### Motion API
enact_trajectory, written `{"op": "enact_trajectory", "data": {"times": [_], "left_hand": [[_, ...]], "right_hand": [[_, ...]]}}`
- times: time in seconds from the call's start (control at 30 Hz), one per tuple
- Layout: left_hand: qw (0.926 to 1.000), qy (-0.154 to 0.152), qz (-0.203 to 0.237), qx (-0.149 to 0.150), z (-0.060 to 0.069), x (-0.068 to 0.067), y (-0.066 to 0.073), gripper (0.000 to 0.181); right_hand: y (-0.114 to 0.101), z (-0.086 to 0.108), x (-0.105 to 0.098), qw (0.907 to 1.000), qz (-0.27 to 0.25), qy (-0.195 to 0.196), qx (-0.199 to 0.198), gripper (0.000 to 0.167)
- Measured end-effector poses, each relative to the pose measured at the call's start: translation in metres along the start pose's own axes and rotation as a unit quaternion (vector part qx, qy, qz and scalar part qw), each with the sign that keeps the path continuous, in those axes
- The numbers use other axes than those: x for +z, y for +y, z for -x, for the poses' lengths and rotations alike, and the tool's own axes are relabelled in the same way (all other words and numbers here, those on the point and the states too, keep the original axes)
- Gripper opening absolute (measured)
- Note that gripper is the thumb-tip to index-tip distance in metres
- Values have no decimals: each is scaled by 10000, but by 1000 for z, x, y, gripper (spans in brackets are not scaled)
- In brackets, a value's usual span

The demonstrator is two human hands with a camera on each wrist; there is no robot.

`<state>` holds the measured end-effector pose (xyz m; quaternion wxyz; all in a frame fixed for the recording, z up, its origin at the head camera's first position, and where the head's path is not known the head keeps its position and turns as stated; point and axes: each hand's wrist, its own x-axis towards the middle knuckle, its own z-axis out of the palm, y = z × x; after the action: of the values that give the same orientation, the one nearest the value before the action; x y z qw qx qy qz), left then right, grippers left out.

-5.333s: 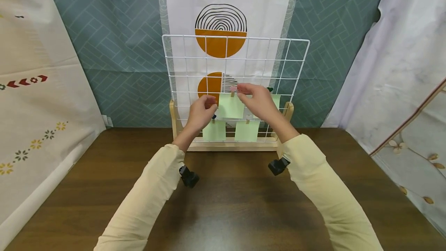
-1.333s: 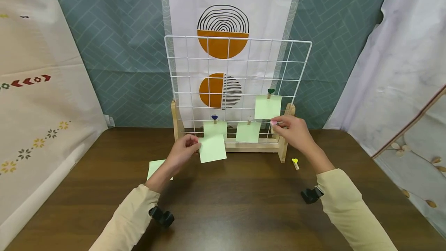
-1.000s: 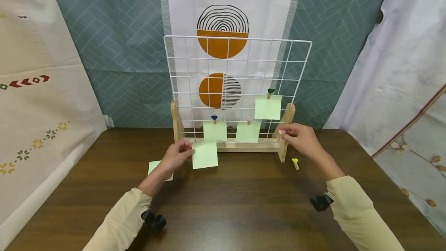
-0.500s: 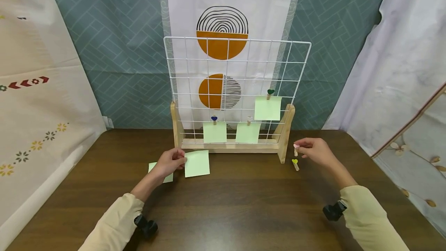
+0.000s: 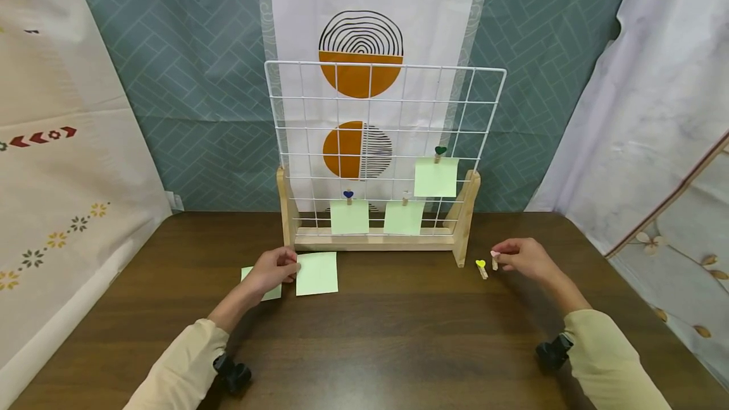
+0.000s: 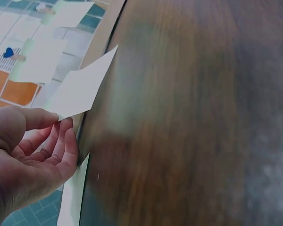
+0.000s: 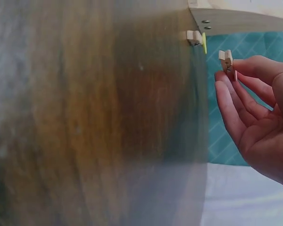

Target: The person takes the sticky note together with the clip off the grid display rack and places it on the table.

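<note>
The left hand point(image 5: 272, 273) pinches a pale green paper square point(image 5: 316, 274) by its left edge, low over the table; in the left wrist view the paper point(image 6: 85, 87) tilts between thumb and fingers. Partly under that hand lies another green square point(image 5: 273, 293). At the right, the right hand point(image 5: 526, 260) pinches a small wooden clip with a pink heart point(image 5: 495, 259); the right wrist view shows this clip point(image 7: 227, 61) between thumb and fingertips. Just left of it a clip with a yellow heart point(image 5: 482, 269) lies on the table.
A white wire grid point(image 5: 387, 101) stands in a wooden base point(image 5: 373, 243) at the table's back. Three green squares hang on it, from clips with a green heart point(image 5: 440, 151), a blue heart point(image 5: 348, 195) and a pale one point(image 5: 405, 195). Patterned cloths hang around the table.
The square and pink clip at the grid's upper middle have come off. The left hand has carried a square down and left; the right hand has carried the pink clip down and right, beside the yellow one.
</note>
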<state>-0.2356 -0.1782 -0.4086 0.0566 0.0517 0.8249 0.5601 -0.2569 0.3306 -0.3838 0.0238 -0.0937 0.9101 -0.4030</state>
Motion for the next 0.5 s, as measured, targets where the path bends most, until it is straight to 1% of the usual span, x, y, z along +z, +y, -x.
{"op": "enact_trajectory", "data": {"times": [0.07, 0.13, 0.27, 0.3, 0.37, 0.5], "left_hand": [[10000, -32, -44, 24, 1, -1, -1, 10], [10000, -15, -36, -26, 1, -2, -2, 9], [10000, -45, -54, -1, 3, -3, -4, 11], [10000, -30, -47, -36, 3, -3, -4, 11], [9999, -46, -90, -7, 4, -4, -5, 12], [9991, 19, -387, 158, 5, -5, -5, 14]], "right_hand": [[3, 0, 0, 10000, -12, -70, -37, 25], [6, -1, -1, 9999, -47, -138, -58, 25], [11, -3, 1, 9995, -181, -251, -19, 25], [13, -3, 1, 9994, -211, -269, 9, 24], [14, -4, 1, 9993, -237, -293, 83, 24], [16, -4, 2, 9990, -228, -367, 92, 24]]}}
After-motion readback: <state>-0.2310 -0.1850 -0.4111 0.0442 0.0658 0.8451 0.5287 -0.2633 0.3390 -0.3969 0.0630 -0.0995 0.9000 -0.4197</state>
